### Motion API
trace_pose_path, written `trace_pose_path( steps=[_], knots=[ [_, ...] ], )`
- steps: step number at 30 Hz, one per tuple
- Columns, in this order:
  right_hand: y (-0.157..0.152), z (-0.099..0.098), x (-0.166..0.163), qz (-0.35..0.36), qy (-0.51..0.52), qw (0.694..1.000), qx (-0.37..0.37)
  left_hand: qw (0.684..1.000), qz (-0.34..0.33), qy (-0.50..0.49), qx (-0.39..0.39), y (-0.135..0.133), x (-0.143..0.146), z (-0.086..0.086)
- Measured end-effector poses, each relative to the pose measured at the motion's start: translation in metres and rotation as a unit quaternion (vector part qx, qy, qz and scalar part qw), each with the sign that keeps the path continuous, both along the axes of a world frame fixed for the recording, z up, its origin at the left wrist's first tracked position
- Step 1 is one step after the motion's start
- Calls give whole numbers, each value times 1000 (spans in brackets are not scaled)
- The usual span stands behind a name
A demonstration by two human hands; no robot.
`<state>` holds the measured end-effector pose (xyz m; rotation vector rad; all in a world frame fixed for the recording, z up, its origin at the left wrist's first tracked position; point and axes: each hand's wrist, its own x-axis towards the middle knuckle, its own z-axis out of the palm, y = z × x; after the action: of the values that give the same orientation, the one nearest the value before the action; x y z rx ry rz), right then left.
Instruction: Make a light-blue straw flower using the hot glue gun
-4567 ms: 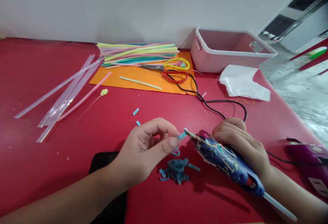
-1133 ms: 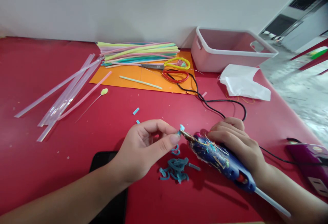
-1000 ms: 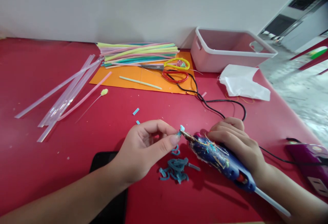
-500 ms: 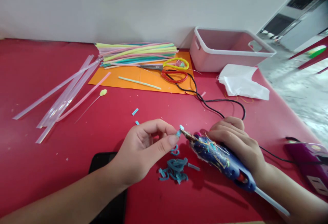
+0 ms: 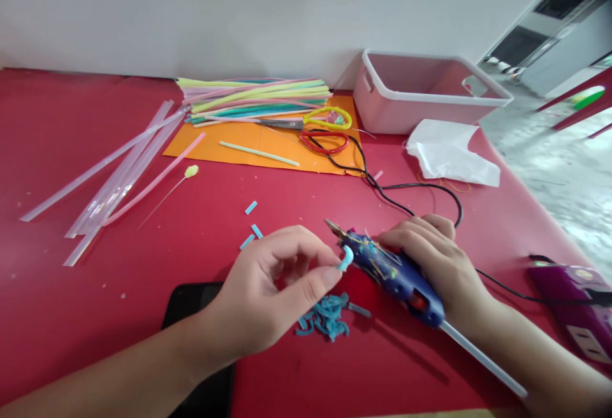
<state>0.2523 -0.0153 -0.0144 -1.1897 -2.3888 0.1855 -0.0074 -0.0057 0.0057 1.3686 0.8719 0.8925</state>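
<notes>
My left hand [image 5: 268, 290] pinches a small curved blue straw piece [image 5: 345, 257] between thumb and forefinger, just above a pile of blue straw loops [image 5: 325, 320] on the red table [image 5: 71, 316]. My right hand [image 5: 430, 262] grips a blue hot glue gun [image 5: 387, 271] smeared with glue threads. Its nozzle points up and left, a little behind the straw piece and apart from it. A glue stick pokes out of the gun's back toward the lower right.
Clear glue sticks [image 5: 115, 176] lie at left. Coloured straws [image 5: 253, 98], scissors [image 5: 320, 122] and an orange sheet [image 5: 268, 147] sit at the back. A pink tub [image 5: 430, 96], white tissue [image 5: 449, 153], black cord [image 5: 406, 192], purple device [image 5: 568, 284] and black phone [image 5: 196, 341] are also there.
The glue gun's nozzle has left the blue piece and swung back and to the left. My left hand dropped slightly with the piece, which now looks curled.
</notes>
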Motion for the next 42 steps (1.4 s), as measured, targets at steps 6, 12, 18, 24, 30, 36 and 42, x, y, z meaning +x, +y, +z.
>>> trace_pose_path(
  steps=[6, 12, 18, 24, 30, 36, 42],
  knots=[
    [4, 0, 8, -43, -83, 995, -31, 960, -47, 97, 257, -7, -3, -5],
    [1, 7, 10, -65, -62, 996, 12, 936, -54, 122, 325, -7, -1, -7],
    [-16, 18, -13, 68, 136, 986, 69, 925, -50, 103, 362, -7, 3, -12],
    [-18, 16, -26, 87, 137, 986, 48, 924, -85, 88, 361, -8, 5, -16],
    [-16, 18, -26, 128, 160, 979, -4, 923, -103, 79, 363, -5, 5, -11],
    [-18, 22, -27, 170, 239, 950, -109, 930, -113, 64, 345, -4, 4, -13],
    [-20, 22, -24, 183, 283, 911, -236, 931, -124, 32, 341, -4, 4, -14]
  ],
)
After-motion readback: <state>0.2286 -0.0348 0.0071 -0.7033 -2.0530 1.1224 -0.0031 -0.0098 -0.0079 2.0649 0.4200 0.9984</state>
